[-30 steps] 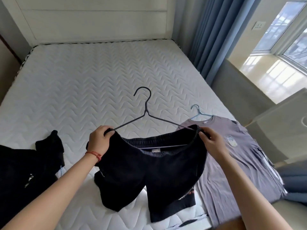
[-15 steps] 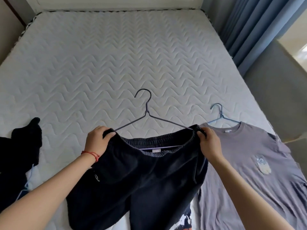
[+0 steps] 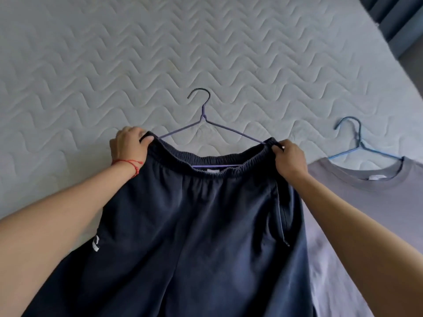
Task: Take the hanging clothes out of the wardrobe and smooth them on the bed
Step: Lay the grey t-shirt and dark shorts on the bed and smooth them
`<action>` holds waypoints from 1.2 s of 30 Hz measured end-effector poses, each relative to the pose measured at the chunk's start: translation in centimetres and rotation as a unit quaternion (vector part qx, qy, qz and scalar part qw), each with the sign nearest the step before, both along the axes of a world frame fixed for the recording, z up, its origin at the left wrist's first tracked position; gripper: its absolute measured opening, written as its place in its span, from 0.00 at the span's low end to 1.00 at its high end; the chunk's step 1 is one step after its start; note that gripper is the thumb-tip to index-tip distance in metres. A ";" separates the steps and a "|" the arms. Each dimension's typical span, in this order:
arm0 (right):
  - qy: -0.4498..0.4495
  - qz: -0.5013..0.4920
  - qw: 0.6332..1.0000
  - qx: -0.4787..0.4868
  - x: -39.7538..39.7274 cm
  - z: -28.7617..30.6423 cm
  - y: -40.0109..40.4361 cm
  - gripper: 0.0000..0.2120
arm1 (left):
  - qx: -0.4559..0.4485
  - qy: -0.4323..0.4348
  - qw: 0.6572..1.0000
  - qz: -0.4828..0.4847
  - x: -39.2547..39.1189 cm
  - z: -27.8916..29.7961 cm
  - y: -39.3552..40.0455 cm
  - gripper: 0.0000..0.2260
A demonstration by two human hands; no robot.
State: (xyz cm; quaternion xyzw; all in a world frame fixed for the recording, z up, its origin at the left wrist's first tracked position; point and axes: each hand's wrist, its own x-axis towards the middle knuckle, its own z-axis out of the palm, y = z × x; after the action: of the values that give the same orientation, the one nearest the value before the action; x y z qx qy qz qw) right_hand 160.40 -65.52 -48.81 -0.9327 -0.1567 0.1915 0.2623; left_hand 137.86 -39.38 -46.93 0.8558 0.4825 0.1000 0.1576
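Dark navy shorts point(image 3: 194, 225) lie spread on the white quilted bed point(image 3: 160, 53), still on a thin purple wire hanger point(image 3: 202, 117) whose hook points away from me. My left hand point(image 3: 128, 145) grips the left end of the elastic waistband; a red string circles that wrist. My right hand point(image 3: 289, 159) pinches the right end of the waistband. The waistband is stretched flat between both hands. The lower legs of the shorts run out of the frame at the bottom.
A grey T-shirt point(image 3: 377, 202) on a blue hanger point(image 3: 357, 143) lies flat on the bed to the right, its left edge under the shorts. Blue curtain point(image 3: 393, 17) hangs past the bed's far right corner.
My view has dropped closer to the bed. Both hands have lowered the shorts onto the mattress and pulled the waistband wider. The black garment at the left has left the frame.
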 end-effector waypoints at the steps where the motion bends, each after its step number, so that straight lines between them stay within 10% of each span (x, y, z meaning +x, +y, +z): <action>1: 0.006 -0.003 1.000 -0.009 -0.2 -0.9 0.2 0.17 | 0.008 0.013 1.000 0.001 -0.1 -0.9 0.0 0.16; 10: -0.070 0.043 0.997 0.014 -9.6 -0.8 -7.9 0.18 | -0.053 0.001 0.996 -0.066 -13.9 -2.4 -7.3 0.17; 16: -0.008 0.047 0.999 0.003 -19.9 1.2 -16.9 0.15 | -0.100 0.002 0.993 0.068 -25.3 -0.7 -14.6 0.13; 20: 0.073 -0.141 0.987 -0.018 -25.4 3.0 -21.3 0.13 | -0.145 -0.005 0.968 0.203 -30.5 0.2 -17.7 0.13; 27: 0.321 -0.372 0.867 -0.086 -32.9 1.7 -23.5 0.12 | -0.286 -0.019 0.836 0.468 -32.8 -0.7 -17.3 0.19; 36: 0.350 -0.690 0.610 0.171 -35.0 1.1 -20.5 0.15 | -0.398 -0.057 0.750 0.525 -32.0 -1.5 -17.2 0.24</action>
State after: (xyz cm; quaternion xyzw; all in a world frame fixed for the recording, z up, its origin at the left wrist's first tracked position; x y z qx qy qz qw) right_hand 125.43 -86.06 -47.71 -0.5650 0.6069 0.2358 0.5068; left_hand 105.85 -56.62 -48.45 0.3204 0.8420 0.0145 0.4337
